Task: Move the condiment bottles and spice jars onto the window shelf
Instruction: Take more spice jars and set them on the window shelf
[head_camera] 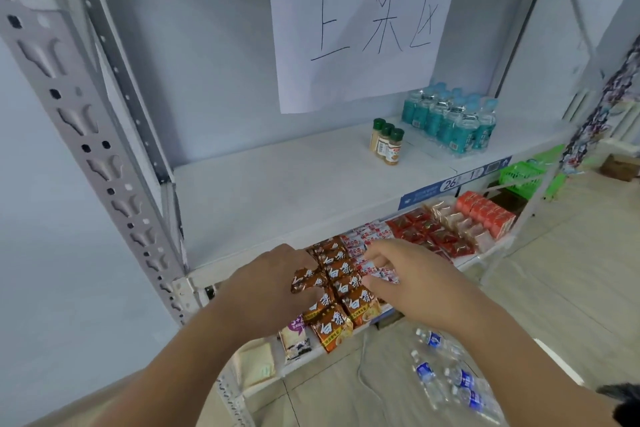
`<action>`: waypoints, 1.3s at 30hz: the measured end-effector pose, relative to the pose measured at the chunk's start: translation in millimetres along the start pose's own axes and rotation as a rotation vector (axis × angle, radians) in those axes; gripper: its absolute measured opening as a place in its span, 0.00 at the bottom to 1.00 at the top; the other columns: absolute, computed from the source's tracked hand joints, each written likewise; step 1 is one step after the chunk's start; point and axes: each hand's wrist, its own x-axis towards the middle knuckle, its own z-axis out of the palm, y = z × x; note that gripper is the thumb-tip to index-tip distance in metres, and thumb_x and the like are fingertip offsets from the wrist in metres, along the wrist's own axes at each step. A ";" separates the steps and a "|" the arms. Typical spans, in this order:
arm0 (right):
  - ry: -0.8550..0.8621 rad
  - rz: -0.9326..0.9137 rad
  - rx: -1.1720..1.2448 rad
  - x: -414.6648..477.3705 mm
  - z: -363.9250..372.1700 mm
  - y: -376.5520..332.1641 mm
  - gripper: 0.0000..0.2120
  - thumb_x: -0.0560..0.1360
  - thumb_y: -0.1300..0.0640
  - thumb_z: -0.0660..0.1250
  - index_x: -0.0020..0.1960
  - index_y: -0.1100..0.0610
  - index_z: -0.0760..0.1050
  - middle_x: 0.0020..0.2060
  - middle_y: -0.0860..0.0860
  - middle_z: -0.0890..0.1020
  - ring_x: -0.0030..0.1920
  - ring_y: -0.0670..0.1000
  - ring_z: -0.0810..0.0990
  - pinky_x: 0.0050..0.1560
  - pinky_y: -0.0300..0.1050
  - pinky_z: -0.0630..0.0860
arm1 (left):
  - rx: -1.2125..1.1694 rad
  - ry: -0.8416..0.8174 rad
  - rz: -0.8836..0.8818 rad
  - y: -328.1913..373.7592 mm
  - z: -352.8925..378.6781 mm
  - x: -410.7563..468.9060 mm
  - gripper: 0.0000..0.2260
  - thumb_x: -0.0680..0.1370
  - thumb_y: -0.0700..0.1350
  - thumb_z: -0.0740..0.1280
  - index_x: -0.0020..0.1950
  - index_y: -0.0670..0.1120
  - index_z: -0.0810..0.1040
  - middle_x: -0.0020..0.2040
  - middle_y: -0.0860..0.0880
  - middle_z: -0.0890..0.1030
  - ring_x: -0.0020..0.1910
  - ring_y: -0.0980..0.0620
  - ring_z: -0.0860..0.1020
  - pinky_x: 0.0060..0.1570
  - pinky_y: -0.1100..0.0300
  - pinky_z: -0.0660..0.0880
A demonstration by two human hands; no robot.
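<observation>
Both hands are down at the lower shelf, in the bottom middle of the frame, busy among snack packets, not the task's goods. The left hand (273, 288) has its fingers curled round a brown packet (308, 280) that sits skewed out of its row. The right hand (412, 277) has bent fingers resting on the white-and-red packets (367, 243); I cannot tell whether it actually pinches one.

The 3 spice jars (387, 141) stand on the middle shelf (277, 191), right of centre in the frame, just beside a pack of water bottles (450, 121). They are upright, green caps on top, lined up in a short diagonal row. From the hands they lie up and a little right, well apart, so the right hand looks the nearer one for a reach, taking a jar from the side.
</observation>
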 end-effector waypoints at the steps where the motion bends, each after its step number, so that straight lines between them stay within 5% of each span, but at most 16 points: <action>1: -0.006 -0.006 0.004 2.9 0.0 5.0 0.20 0.80 0.39 0.64 0.70 0.43 0.71 0.63 0.40 0.78 0.61 0.42 0.77 0.61 0.45 0.77 | -0.001 -0.006 -0.014 2.4 1.4 2.4 0.20 0.79 0.66 0.64 0.69 0.63 0.71 0.68 0.63 0.73 0.65 0.60 0.74 0.65 0.54 0.74; 24: 0.036 0.078 0.122 115.8 -35.1 103.0 0.17 0.80 0.40 0.65 0.67 0.42 0.71 0.59 0.39 0.78 0.57 0.42 0.79 0.60 0.45 0.78 | 0.059 -0.011 0.069 30.8 -6.9 169.5 0.18 0.79 0.65 0.63 0.67 0.63 0.72 0.64 0.65 0.75 0.61 0.62 0.75 0.63 0.61 0.72; 39: 0.068 0.041 0.238 243.4 -92.6 214.3 0.13 0.79 0.46 0.69 0.63 0.45 0.75 0.52 0.41 0.80 0.53 0.45 0.80 0.56 0.47 0.76 | -0.119 0.101 -0.123 85.9 4.9 286.4 0.15 0.79 0.61 0.67 0.63 0.58 0.77 0.58 0.61 0.80 0.54 0.60 0.79 0.58 0.58 0.78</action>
